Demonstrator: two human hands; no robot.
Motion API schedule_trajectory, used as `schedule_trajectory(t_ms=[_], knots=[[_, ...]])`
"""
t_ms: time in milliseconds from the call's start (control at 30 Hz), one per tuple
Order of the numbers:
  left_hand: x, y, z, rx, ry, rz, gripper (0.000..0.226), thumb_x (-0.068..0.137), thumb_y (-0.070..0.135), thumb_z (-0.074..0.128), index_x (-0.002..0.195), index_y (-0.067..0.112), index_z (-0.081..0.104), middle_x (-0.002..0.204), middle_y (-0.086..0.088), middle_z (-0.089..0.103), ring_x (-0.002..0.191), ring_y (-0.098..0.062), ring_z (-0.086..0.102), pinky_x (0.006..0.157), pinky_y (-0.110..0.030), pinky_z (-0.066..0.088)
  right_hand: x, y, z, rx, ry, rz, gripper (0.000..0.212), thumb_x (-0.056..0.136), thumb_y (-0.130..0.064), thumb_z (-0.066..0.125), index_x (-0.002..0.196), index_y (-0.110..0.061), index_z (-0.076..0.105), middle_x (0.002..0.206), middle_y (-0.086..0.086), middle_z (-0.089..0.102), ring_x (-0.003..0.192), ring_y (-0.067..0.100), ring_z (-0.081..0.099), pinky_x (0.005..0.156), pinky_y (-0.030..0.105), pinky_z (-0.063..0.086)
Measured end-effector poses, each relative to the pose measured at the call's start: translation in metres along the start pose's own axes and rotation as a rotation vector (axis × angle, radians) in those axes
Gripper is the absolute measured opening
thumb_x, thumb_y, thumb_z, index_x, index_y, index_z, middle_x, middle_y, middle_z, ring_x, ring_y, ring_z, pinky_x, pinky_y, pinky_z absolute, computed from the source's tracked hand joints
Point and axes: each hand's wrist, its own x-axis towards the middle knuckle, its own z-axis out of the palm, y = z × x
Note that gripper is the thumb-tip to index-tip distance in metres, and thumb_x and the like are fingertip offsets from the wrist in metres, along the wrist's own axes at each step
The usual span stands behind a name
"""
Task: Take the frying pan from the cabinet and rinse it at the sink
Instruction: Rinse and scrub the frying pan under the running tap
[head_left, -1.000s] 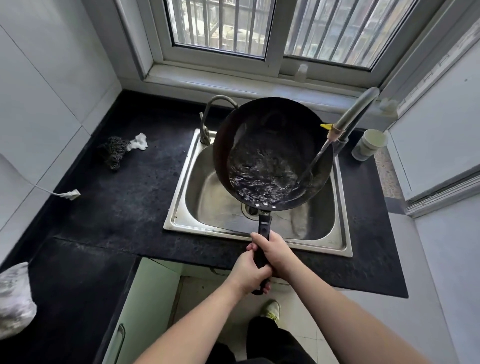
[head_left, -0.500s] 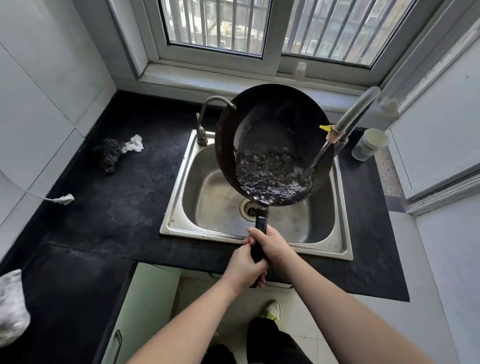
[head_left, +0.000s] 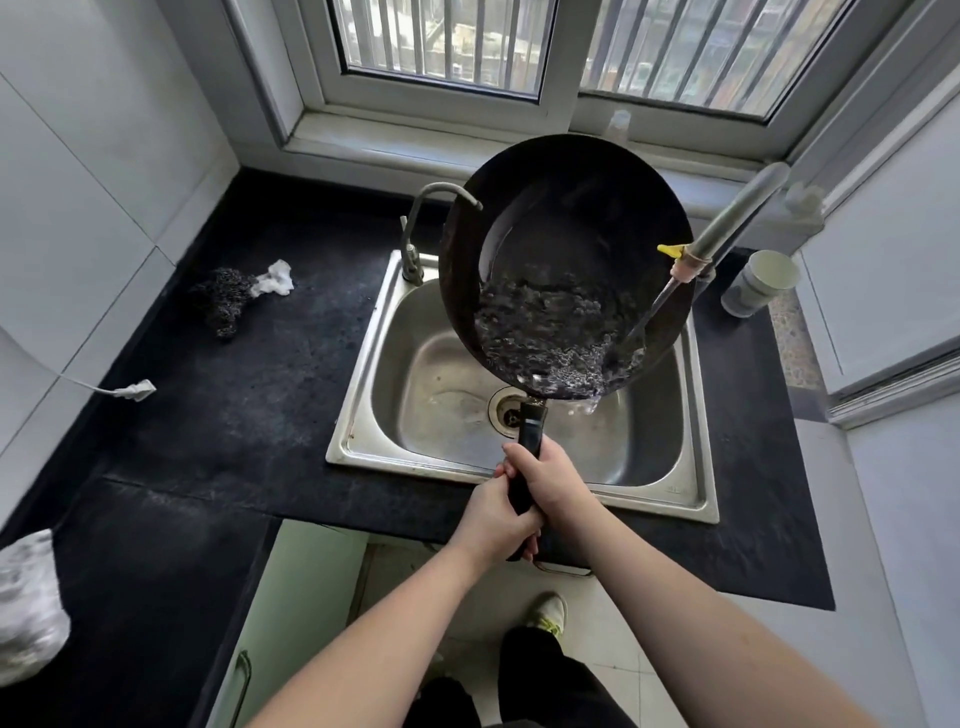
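Note:
A dark round frying pan (head_left: 566, 218) is held tilted over the steel sink (head_left: 431, 384), its far rim raised and its bowl facing me. Bubbling water pools in the pan's lower part and spills over the near rim. A thin stream from the grey tap (head_left: 737, 213) at the right falls into it. My left hand (head_left: 493, 525) and my right hand (head_left: 545, 478) both grip the black handle, the right one higher up, above the sink's front edge.
A second, curved tap (head_left: 421, 223) stands at the sink's back left. On the black counter (head_left: 260, 405) lie a steel scourer (head_left: 221, 301) with a white scrap, and a white plug on a cable (head_left: 135, 389). A cup (head_left: 758, 283) sits at the right. A cabinet door below stands open.
The pan has tipped up more steeply toward me and its water has slid to the near rim, where it now spills out. Both hands have kept their grip on the handle.

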Motion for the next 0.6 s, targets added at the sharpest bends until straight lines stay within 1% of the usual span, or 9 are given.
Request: schedule_trajectory(t_ms=[167, 233, 333, 400, 500, 533, 600], knots=[[0.002, 0.003, 0.004, -0.047, -0.029, -0.005, 0.011, 0.078, 0.001, 0.058, 0.084, 0.008, 0.053, 0.052, -0.014, 0.059, 0.038, -0.026, 0.057, 0.039, -0.028, 0.047, -0.002, 0.001, -0.003, -0.067, 0.075, 0.007, 0.015, 0.094, -0.019, 0.054, 0.084, -0.009, 0.052, 0.071, 0.004, 0.066, 0.066, 0.010, 0.066, 0.066, 0.026, 0.050], [0.003, 0.007, 0.006, -0.054, -0.041, 0.003, 0.016, 0.078, -0.001, 0.057, 0.086, 0.013, 0.051, 0.052, -0.011, 0.059, 0.038, -0.026, 0.057, 0.039, -0.027, 0.046, -0.002, 0.001, -0.006, -0.152, 0.099, -0.014, 0.015, 0.094, -0.020, 0.053, 0.085, -0.008, 0.054, 0.071, 0.002, 0.067, 0.063, 0.006, 0.065, 0.063, 0.021, 0.049], [0.005, 0.008, 0.010, -0.077, -0.063, -0.004, 0.019, 0.077, -0.001, 0.056, 0.090, 0.011, 0.050, 0.050, -0.010, 0.059, 0.036, -0.024, 0.056, 0.038, -0.026, 0.045, -0.002, -0.001, -0.009, -0.222, 0.133, -0.020, 0.017, 0.094, -0.018, 0.052, 0.088, -0.003, 0.057, 0.074, 0.003, 0.069, 0.055, -0.006, 0.061, 0.054, 0.011, 0.045], [0.006, 0.008, 0.013, -0.089, -0.082, -0.016, 0.018, 0.076, -0.002, 0.056, 0.090, 0.008, 0.051, 0.050, -0.011, 0.059, 0.037, -0.025, 0.056, 0.039, -0.028, 0.046, -0.003, -0.001, -0.012, -0.219, 0.151, -0.015, 0.016, 0.094, -0.017, 0.051, 0.087, -0.004, 0.056, 0.075, 0.006, 0.068, 0.055, -0.006, 0.061, 0.057, 0.015, 0.046], [0.007, 0.008, 0.017, -0.109, -0.110, -0.030, 0.014, 0.077, -0.003, 0.056, 0.090, 0.001, 0.053, 0.050, -0.013, 0.058, 0.036, -0.024, 0.055, 0.040, -0.030, 0.046, -0.007, -0.001, -0.014, -0.182, 0.183, 0.005, 0.014, 0.094, -0.017, 0.051, 0.083, -0.009, 0.053, 0.074, 0.006, 0.067, 0.059, 0.000, 0.063, 0.065, 0.026, 0.048], [0.006, 0.008, 0.019, -0.121, -0.118, -0.036, 0.014, 0.077, -0.003, 0.056, 0.091, 0.000, 0.052, 0.051, -0.014, 0.057, 0.036, -0.024, 0.055, 0.040, -0.030, 0.046, -0.009, -0.001, -0.015, -0.185, 0.198, 0.007, 0.015, 0.094, -0.017, 0.051, 0.081, -0.010, 0.053, 0.073, 0.005, 0.066, 0.059, 0.001, 0.063, 0.065, 0.026, 0.047], [0.005, 0.009, 0.024, -0.151, -0.129, -0.049, 0.014, 0.077, -0.003, 0.056, 0.088, 0.004, 0.051, 0.053, -0.016, 0.057, 0.036, -0.023, 0.054, 0.041, -0.029, 0.045, -0.011, 0.000, -0.018, -0.201, 0.224, 0.008, 0.015, 0.093, -0.017, 0.051, 0.080, -0.010, 0.052, 0.072, 0.003, 0.065, 0.062, 0.002, 0.064, 0.063, 0.026, 0.047]])
